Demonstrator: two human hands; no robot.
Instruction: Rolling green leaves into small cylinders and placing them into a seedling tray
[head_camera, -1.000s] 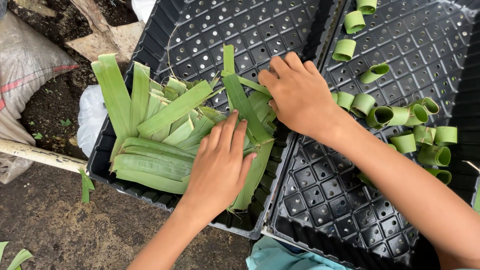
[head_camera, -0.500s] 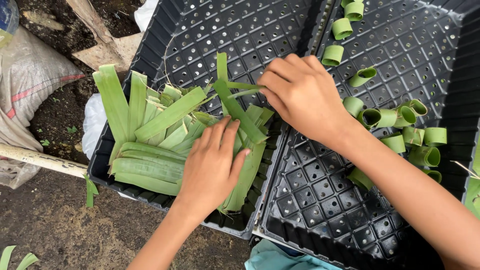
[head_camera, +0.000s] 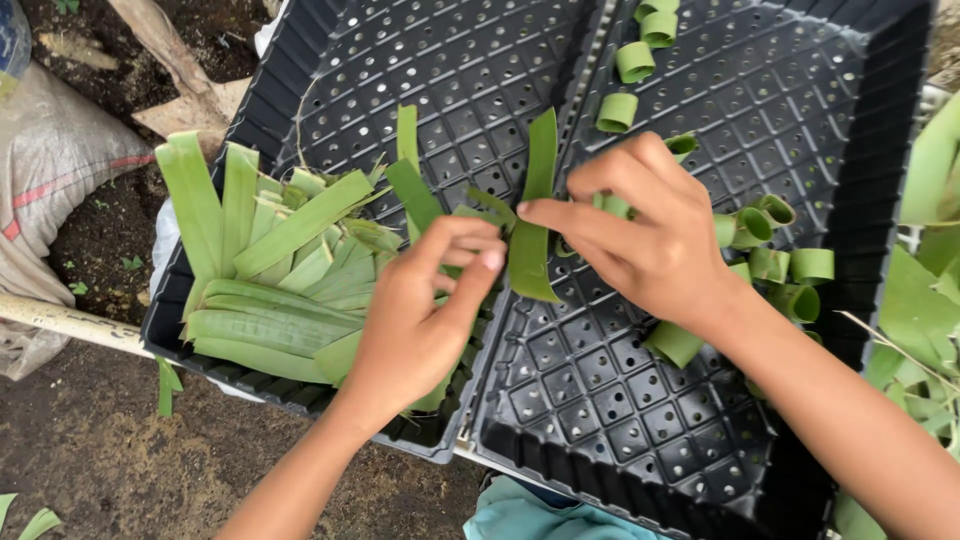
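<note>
Green leaf strip (head_camera: 531, 215) is pinched between both hands over the seam of two black trays (head_camera: 640, 420): left hand (head_camera: 425, 315) and right hand (head_camera: 640, 235) each have their grip closed on it.

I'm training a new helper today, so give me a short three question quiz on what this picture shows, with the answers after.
1. True or false: both hands hold the same flat leaf strip.
2. Which tray holds the pile of flat strips? A) left tray B) right tray
3. Fill in: the leaf pieces in the right tray are rolled into ____.

Key:
1. True. The left hand and right hand both pinch the leaf strip.
2. A. The pile of flat strips lies in the left tray.
3. Rings. The rolled rings lie in the right tray.
</note>
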